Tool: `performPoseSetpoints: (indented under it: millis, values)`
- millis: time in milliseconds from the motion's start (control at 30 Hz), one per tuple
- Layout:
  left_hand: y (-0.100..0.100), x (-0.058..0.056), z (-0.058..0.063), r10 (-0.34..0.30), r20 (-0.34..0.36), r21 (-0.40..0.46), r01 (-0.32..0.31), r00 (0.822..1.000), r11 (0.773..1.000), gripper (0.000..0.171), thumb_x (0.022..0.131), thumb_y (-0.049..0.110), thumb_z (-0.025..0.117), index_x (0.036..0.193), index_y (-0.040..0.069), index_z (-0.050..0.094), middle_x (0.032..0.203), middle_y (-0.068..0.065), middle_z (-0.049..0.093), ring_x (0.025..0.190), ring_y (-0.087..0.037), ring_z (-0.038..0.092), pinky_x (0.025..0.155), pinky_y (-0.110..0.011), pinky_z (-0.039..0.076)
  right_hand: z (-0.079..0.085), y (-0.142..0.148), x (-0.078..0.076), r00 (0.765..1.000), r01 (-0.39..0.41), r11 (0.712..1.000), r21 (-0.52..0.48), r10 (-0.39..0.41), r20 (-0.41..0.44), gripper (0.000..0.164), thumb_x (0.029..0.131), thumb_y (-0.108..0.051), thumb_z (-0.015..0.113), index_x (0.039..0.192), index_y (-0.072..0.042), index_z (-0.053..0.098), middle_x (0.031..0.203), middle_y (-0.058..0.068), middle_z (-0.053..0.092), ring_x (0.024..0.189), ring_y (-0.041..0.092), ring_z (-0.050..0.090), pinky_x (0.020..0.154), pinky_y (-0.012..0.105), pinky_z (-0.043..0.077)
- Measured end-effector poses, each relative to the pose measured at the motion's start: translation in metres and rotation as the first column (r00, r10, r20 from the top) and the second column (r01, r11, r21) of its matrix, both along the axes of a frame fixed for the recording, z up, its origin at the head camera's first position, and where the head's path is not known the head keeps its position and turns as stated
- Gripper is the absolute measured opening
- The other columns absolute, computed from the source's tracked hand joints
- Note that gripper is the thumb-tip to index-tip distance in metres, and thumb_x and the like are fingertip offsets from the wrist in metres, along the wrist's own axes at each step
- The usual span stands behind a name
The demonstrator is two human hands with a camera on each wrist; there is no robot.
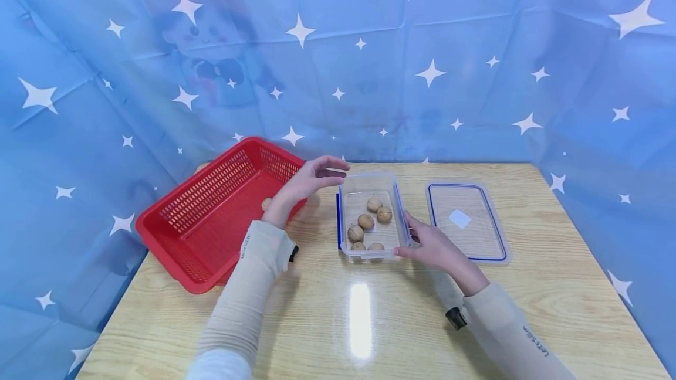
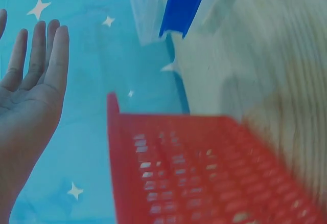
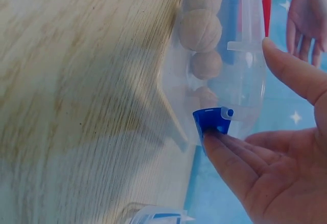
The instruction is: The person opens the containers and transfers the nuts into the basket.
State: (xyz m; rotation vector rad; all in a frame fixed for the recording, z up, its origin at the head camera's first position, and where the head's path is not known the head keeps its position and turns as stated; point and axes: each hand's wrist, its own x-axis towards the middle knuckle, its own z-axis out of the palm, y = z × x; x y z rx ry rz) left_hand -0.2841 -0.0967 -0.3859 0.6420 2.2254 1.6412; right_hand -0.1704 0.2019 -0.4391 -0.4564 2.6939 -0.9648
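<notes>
Several walnuts [image 1: 366, 221] lie on the bottom of a clear plastic food container [image 1: 395, 192] with blue side latches. My right hand [image 1: 435, 246] holds this container at its right side. In the right wrist view the thumb [image 3: 288, 70] is at the rim and the fingertips are at a blue latch [image 3: 212, 119]. My left hand [image 1: 317, 176] is raised by the container's far left corner, fingers extended and nothing in them. Beneath the left forearm is a red perforated basket [image 1: 182, 265], where one walnut [image 1: 266, 204] shows, partly hidden by the wrist.
A clear lid [image 1: 477, 227] with a blue seal lies on the table to the right of the container. The wooden table [image 1: 317, 321] ends at a blue star-patterned curtain [image 1: 364, 92] behind and at the sides.
</notes>
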Motion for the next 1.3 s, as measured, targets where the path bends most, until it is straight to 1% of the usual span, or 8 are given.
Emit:
performPoseSetpoints:
  millis: [167, 300, 400, 600, 867, 1033, 1167, 1300]
  values:
    - [0.015, 0.003, -0.01, -0.019, 0.05, 0.037, 0.017, 0.999, 0.999, 0.04, 0.096, 0.018, 0.067, 0.134, 0.01, 0.057, 0.138, -0.011, 0.059, 0.128, -0.026, 0.058, 0.111, -0.042, 0.046, 0.001, -0.001, 0.0, 1.0, 0.002, 1.0, -0.001, -0.002, 0.003, 0.094, 0.092, -0.034, 0.071, 0.155, 0.009, 0.016, 0.155, 0.034, 0.029, 0.131, 0.048, 0.05, 0.11, 0.057, 0.041]
    - [0.029, 0.002, -0.02, -0.056, 0.037, 0.081, 0.053, 0.998, 0.995, 0.037, 0.097, 0.009, 0.063, 0.133, 0.004, 0.056, 0.138, -0.016, 0.058, 0.13, -0.032, 0.057, 0.11, -0.04, 0.048, 0.002, -0.001, 0.0, 1.0, 0.003, 1.0, 0.01, -0.003, 0.001, 0.094, 0.092, -0.035, 0.071, 0.155, 0.009, 0.016, 0.155, 0.034, 0.029, 0.131, 0.049, 0.05, 0.11, 0.058, 0.041]
    - [0.039, 0.002, -0.026, -0.072, 0.015, 0.085, 0.07, 0.997, 0.994, 0.036, 0.097, 0.004, 0.061, 0.133, 0.001, 0.056, 0.137, -0.017, 0.059, 0.129, -0.032, 0.058, 0.107, -0.038, 0.051, 0.002, -0.001, 0.0, 1.0, 0.002, 1.0, 0.015, -0.002, 0.007, 0.093, 0.092, -0.035, 0.07, 0.155, 0.008, 0.016, 0.155, 0.034, 0.029, 0.13, 0.048, 0.051, 0.11, 0.058, 0.041]
    - [0.055, 0.004, -0.04, -0.088, 0.059, 0.075, 0.083, 0.994, 0.994, 0.036, 0.097, 0.008, 0.062, 0.132, 0.002, 0.056, 0.137, -0.016, 0.06, 0.129, -0.033, 0.058, 0.106, -0.034, 0.051, 0.001, 0.0, -0.001, 1.0, 0.008, 1.0, 0.008, -0.008, 0.016, 0.093, 0.093, -0.035, 0.07, 0.156, 0.007, 0.016, 0.156, 0.033, 0.028, 0.131, 0.048, 0.05, 0.11, 0.058, 0.041]
    - [0.07, 0.007, -0.058, -0.116, 0.089, 0.09, 0.108, 0.989, 0.99, 0.037, 0.098, 0.005, 0.06, 0.133, -0.001, 0.055, 0.139, -0.023, 0.056, 0.132, -0.04, 0.053, 0.109, -0.037, 0.048, 0.0, 0.001, 0.0, 1.0, 0.01, 1.0, 0.0, -0.01, 0.019, 0.093, 0.093, -0.036, 0.07, 0.156, 0.006, 0.015, 0.156, 0.033, 0.028, 0.131, 0.047, 0.051, 0.11, 0.058, 0.041]
    - [0.075, 0.008, -0.063, -0.118, 0.101, 0.089, 0.11, 0.988, 0.99, 0.038, 0.098, 0.008, 0.061, 0.135, 0.001, 0.054, 0.142, -0.024, 0.053, 0.134, -0.038, 0.052, 0.111, -0.037, 0.047, 0.003, 0.0, 0.001, 1.0, 0.013, 1.0, -0.02, -0.012, 0.023, 0.093, 0.093, -0.034, 0.07, 0.155, 0.007, 0.015, 0.157, 0.033, 0.027, 0.132, 0.047, 0.05, 0.11, 0.058, 0.041]
    - [0.078, 0.01, -0.063, -0.118, 0.085, 0.075, 0.112, 0.989, 0.991, 0.041, 0.098, 0.012, 0.063, 0.136, 0.002, 0.054, 0.142, -0.021, 0.055, 0.135, -0.037, 0.052, 0.111, -0.038, 0.046, 0.003, 0.0, 0.001, 1.0, 0.011, 0.999, -0.034, -0.01, 0.025, 0.093, 0.093, -0.033, 0.07, 0.155, 0.008, 0.015, 0.156, 0.033, 0.028, 0.132, 0.047, 0.05, 0.11, 0.057, 0.041]
    - [0.081, 0.01, -0.066, -0.102, 0.09, 0.043, 0.098, 0.991, 0.994, 0.044, 0.097, 0.016, 0.065, 0.137, 0.003, 0.053, 0.143, -0.016, 0.055, 0.137, -0.034, 0.05, 0.113, -0.039, 0.044, 0.002, 0.0, 0.0, 1.0, 0.008, 1.0, -0.029, -0.008, 0.021, 0.093, 0.093, -0.034, 0.07, 0.155, 0.008, 0.015, 0.156, 0.033, 0.029, 0.132, 0.047, 0.05, 0.11, 0.058, 0.042]
